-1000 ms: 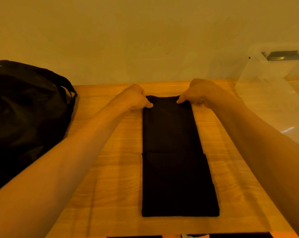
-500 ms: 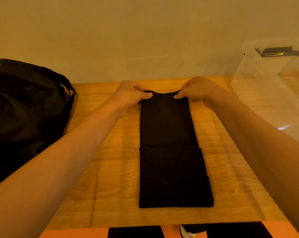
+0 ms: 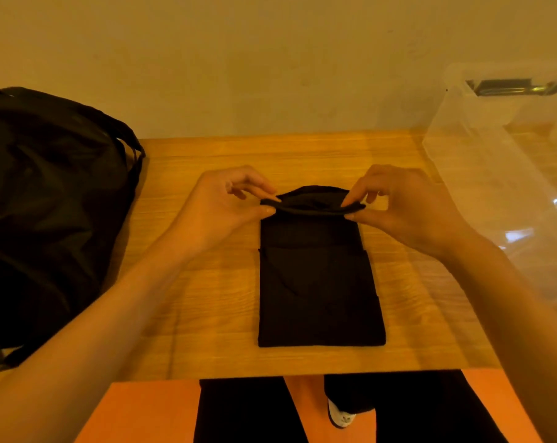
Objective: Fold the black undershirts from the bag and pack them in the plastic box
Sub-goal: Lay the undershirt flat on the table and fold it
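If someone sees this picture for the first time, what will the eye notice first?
First, the black undershirt, a long folded strip in the middle of the wooden table, with the left hand and the right hand pinching its far edge, raised off the wood. Next, the big black bag at the left edge and the clear plastic box at the right.

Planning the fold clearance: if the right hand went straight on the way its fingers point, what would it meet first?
The right hand points leftward along the lifted undershirt edge that it pinches. Going on, it would likely meet the left hand at the opposite corner first, though depth is unclear.
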A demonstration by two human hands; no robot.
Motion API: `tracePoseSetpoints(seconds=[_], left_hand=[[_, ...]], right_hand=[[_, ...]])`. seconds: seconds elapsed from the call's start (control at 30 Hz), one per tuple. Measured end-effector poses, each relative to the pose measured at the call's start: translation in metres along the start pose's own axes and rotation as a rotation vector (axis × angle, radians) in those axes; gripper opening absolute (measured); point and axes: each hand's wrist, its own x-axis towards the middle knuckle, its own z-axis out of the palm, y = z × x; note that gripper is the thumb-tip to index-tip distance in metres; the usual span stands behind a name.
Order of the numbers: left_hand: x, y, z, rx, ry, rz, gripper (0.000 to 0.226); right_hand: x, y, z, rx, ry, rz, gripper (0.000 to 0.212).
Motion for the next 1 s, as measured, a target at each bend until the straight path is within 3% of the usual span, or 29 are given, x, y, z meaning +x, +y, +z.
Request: tracePoseSetpoints(seconds=[0.13, 0.47, 0.67, 0.87, 1.0], left_hand=[[-0.019, -0.010, 0.008, 0.069, -0.060, 0.007, 0.027], [-0.033, -0.017, 0.006, 0.342, -0.073, 0.196, 0.026], [-0.040, -0.022, 0.007, 0.373, -0.012, 0.174, 0.029], [-0.045, -0.028, 0.006, 0.394, -0.061, 0.161, 0.035], [-0.043, -0.022, 0.003, 0.215, -0.075, 0.091, 0.048]], right_hand=[[-0.018, 0.005, 0.012, -0.142, -0.096, -0.066, 0.021], [-0.031, 0.011, 0.023, -0.206, -0.021, -0.180, 0.028], [-0.039, 0.013, 0.029, -0.191, 0.008, -0.173, 0.032], [-0.044, 0.014, 0.031, -0.219, 0.039, -0.207, 0.037], [-0.047, 0.009, 0.027, -0.183, 0.128, -0.194, 0.040]])
